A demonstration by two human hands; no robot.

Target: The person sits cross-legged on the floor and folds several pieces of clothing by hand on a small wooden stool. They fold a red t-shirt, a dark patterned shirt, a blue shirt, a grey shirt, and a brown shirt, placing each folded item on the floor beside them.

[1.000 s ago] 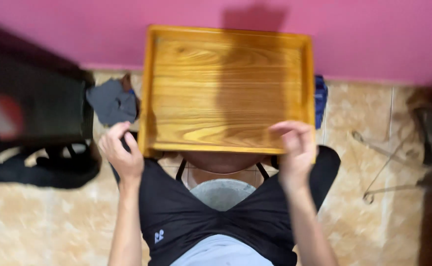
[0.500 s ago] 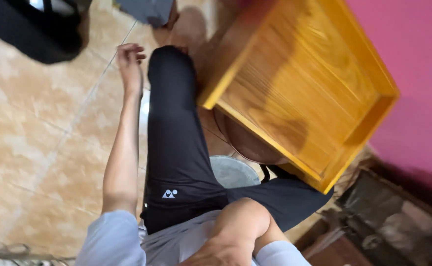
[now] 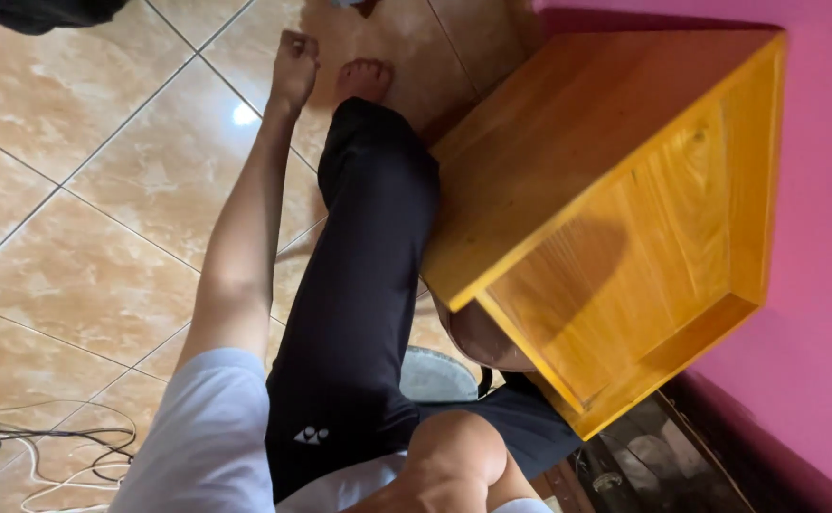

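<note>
The view is tilted sideways. My left arm stretches out over the tiled floor, and my left hand [image 3: 293,59] is curled into a fist with nothing visible in it, just beside my bare foot [image 3: 363,80]. My leg in black trousers [image 3: 364,285] runs down the middle of the view. A low wooden table with a raised rim [image 3: 615,228] stands to the right, against the pink wall; neither hand touches it. Only the bent forearm of my right arm [image 3: 454,465] shows at the bottom edge, and its hand is out of sight.
Beige marble-patterned floor tiles [image 3: 84,190] fill the left side. White and dark cables [image 3: 46,456] lie at the lower left. A dark bag [image 3: 46,11] sits at the top left corner. A pink wall [image 3: 824,285] runs along the right, with dark objects [image 3: 644,456] below the table.
Both hands have left the table's near rim. The view has swung sideways, my left arm has reached out over the floor, and my right hand has dropped out of view.
</note>
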